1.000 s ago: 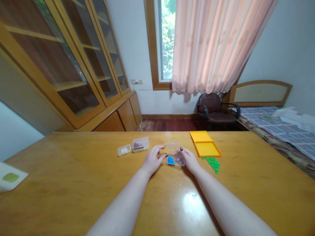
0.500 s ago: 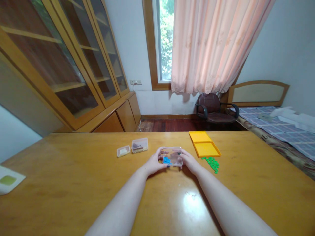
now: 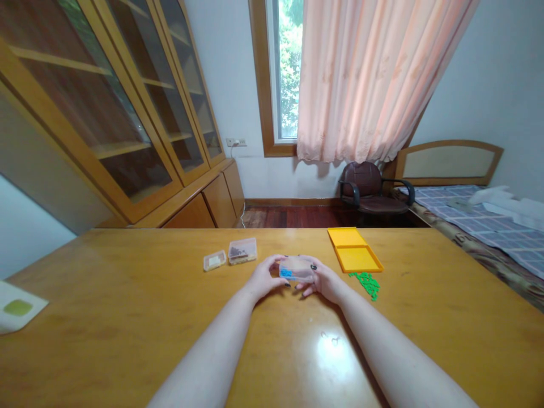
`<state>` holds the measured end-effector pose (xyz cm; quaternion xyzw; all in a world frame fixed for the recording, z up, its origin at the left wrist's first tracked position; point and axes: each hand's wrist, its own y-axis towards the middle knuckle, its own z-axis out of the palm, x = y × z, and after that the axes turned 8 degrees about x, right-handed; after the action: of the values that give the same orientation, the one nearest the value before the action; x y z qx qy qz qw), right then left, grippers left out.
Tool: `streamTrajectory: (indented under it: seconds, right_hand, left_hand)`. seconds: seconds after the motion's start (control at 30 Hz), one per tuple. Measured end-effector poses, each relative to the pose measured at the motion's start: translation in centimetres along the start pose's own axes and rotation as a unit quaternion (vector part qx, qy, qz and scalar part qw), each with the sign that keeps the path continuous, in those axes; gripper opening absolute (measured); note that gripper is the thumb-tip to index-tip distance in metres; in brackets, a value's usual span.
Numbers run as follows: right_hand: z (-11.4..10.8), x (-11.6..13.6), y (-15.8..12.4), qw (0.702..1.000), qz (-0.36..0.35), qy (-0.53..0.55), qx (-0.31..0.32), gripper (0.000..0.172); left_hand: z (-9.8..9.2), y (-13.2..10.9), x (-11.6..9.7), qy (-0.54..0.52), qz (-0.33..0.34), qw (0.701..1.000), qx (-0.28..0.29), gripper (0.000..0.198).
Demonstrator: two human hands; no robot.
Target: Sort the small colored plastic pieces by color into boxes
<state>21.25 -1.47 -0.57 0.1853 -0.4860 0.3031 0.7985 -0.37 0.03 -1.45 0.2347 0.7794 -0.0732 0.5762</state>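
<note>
Between my two hands is a clear plastic box point(image 3: 301, 268), held just above the table or resting on it; I cannot tell which. Small blue pieces point(image 3: 286, 273) lie at its left end. My left hand point(image 3: 267, 276) is closed around the left side, thumb at the near edge. Gripping the right side is my right hand point(image 3: 322, 280), its thumb on top and some fingers reaching below the box. To the right, a pile of small green pieces point(image 3: 367, 284) lies on the table, just in front of an opened yellow case point(image 3: 360, 258).
Left of my hands stand a clear box with dark contents point(image 3: 242, 250) and a smaller clear box point(image 3: 214, 260). A white sheet with a green patch point(image 3: 25, 306) lies at the table's left edge. Beyond the wooden table point(image 3: 170, 317) are an armchair point(image 3: 368, 187) and a bed.
The clear box has tipped, so its face looks flatter and the blue pieces sit differently. My right fingers have shifted underneath it. The view has moved slightly.
</note>
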Motion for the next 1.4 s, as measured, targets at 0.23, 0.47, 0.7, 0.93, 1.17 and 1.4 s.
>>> streamTrajectory:
  seconds: [0.23,0.47,0.7,0.93,1.17,1.4]
  right_hand:
    - [0.0,-0.7,0.4,0.995,-0.012,-0.044,-0.087,0.046]
    - [0.6,-1.0,0.6,0.992,-0.009,-0.075,-0.098,0.060]
    - [1.0,-0.9,0.6,0.987,-0.015,-0.114,-0.112,0.056]
    - [0.3,-1.4,0.7,0.981,-0.042,-0.149,-0.116,0.049]
    - [0.0,-1.8,1.1,0.979,-0.035,-0.135,-0.152,0.036]
    - [-0.3,-1.9,1.4,0.965,-0.041,-0.186,-0.180,0.034]
  left_hand:
    - [0.6,0.1,0.2,-0.155,-0.008,0.987,0.042,0.065]
    - [2.1,0.1,-0.4,-0.173,-0.073,0.982,0.021,0.059]
    - [2.0,0.0,-1.3,-0.083,-0.070,0.994,0.015,0.047]
    - [1.8,0.1,-1.2,-0.041,-0.038,0.998,0.011,0.046]
    - [1.9,0.0,-1.2,-0.019,-0.016,1.000,-0.013,0.045]
    - [1.8,0.0,-1.5,-0.008,-0.024,0.998,-0.050,0.034]
